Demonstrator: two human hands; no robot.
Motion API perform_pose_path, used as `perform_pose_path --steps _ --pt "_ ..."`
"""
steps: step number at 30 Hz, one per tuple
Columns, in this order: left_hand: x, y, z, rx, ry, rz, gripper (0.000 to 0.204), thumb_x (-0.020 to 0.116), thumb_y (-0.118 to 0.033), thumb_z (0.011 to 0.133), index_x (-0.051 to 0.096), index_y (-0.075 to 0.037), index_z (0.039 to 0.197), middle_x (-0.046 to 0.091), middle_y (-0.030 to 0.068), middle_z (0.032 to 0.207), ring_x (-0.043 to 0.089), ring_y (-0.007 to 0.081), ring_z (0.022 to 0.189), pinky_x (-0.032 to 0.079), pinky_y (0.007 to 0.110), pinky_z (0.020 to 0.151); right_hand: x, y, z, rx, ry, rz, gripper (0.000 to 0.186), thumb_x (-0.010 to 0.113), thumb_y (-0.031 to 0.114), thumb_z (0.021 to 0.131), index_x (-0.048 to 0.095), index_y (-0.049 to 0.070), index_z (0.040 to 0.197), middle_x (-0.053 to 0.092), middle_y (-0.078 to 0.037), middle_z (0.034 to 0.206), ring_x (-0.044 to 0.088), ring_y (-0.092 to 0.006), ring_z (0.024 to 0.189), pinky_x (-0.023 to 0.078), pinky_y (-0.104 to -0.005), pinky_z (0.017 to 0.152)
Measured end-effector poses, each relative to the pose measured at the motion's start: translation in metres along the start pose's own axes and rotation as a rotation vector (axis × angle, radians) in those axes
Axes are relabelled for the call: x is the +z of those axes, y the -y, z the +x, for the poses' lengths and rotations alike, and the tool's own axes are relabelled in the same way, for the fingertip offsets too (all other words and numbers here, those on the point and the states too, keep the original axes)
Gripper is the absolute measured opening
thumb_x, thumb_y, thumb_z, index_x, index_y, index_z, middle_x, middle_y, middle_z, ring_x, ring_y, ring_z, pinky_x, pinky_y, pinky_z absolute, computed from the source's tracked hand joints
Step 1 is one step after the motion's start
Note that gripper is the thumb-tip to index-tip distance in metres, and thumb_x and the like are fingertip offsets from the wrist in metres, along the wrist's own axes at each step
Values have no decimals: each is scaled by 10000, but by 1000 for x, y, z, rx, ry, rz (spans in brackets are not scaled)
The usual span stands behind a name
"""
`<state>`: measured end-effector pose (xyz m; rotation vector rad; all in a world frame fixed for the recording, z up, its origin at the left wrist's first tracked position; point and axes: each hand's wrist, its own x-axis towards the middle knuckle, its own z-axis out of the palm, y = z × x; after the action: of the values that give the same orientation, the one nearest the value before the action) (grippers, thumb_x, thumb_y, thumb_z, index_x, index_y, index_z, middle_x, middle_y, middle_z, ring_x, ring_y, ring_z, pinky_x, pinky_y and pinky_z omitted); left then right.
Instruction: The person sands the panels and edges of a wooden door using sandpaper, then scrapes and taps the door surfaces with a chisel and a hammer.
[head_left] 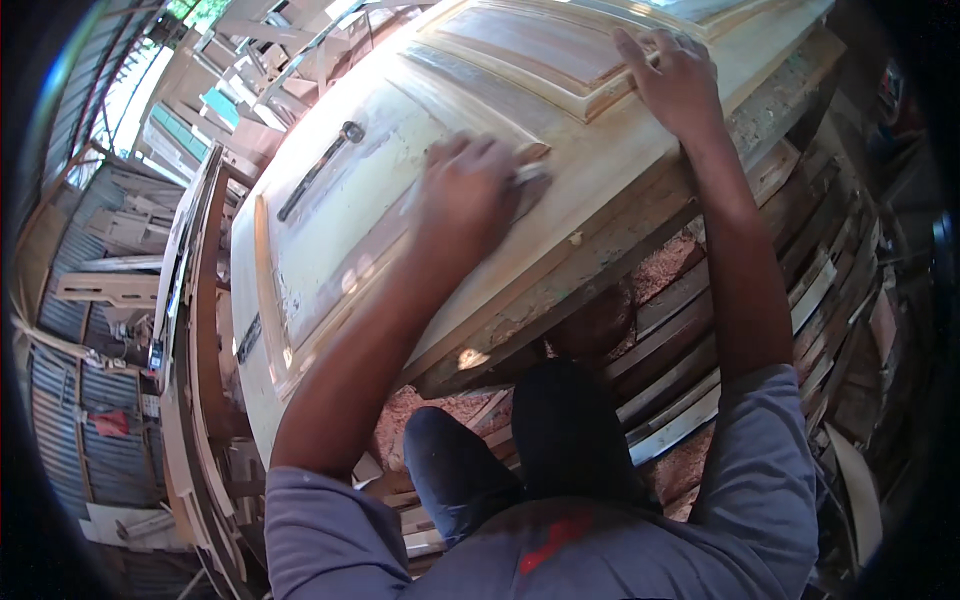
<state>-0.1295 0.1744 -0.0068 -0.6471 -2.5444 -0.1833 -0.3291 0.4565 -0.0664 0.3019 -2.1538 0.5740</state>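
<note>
The panelled door lies on the table; probably heavy and stiff, best held by its edges. Mid-door, the left hand grips a blurred pad; the right hand, partly spread, rests door-right.

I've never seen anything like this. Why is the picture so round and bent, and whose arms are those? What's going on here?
There is no machine here: these are a person's own bare hands. The picture comes from a wide fisheye camera worn on the head and looking down, which is why straight edges curve and the forearms rise from below.

In front lies a panelled wooden door. The left hand is blurred over it, with a small pale object at its fingers; what that is, I can't tell. The right hand rests on the door farther along, with nothing visibly held. A long, dark-handled tool lies on the door to the left.
</note>
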Motion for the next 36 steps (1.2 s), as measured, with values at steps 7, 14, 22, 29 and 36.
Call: perform_pose_path --steps 7,14,22,29,36 --pt "25 -6 46 64 -99 43 164 793 -108 842 666 -53 929 681 161 966 649 407 1031 485 516 946 -10 29 7 57 -19 1 744 607 659 1059 692 -5 1386 748 -261 1236 643 -482 1280 464 -565 1148" --pt "3 4 2 -31 -7 -13 162 785 -108 838 665 -55 933 689 152 991 647 400 1051 489 520 975 -22 29 2 146 153 13 960 508 806 1037 664 -45 1454 691 -297 1417 571 -461 1429 408 -575 1226" --pt "24 -8 42 9 -94 16 158 812 -120 837 701 -60 932 703 142 991 656 380 1024 489 502 944 -29 35 6 230 193 61 868 561 751 1042 695 -29 1400 745 -301 1277 632 -467 1335 444 -542 1181" --pt "4 -7 16 -96 -1 -4 109 786 -134 866 713 -70 916 712 141 995 667 378 1052 500 512 991 -25 30 9 181 181 4 949 513 829 1019 684 -3 1443 730 -278 1362 600 -485 1393 431 -592 1210" --pt "24 -10 26 -31 -91 -9 94 764 -108 857 704 -72 920 704 141 979 667 376 1053 501 509 974 -23 20 6 244 272 17 949 518 823 1019 678 -3 1458 708 -313 1387 598 -483 1402 445 -583 1206"
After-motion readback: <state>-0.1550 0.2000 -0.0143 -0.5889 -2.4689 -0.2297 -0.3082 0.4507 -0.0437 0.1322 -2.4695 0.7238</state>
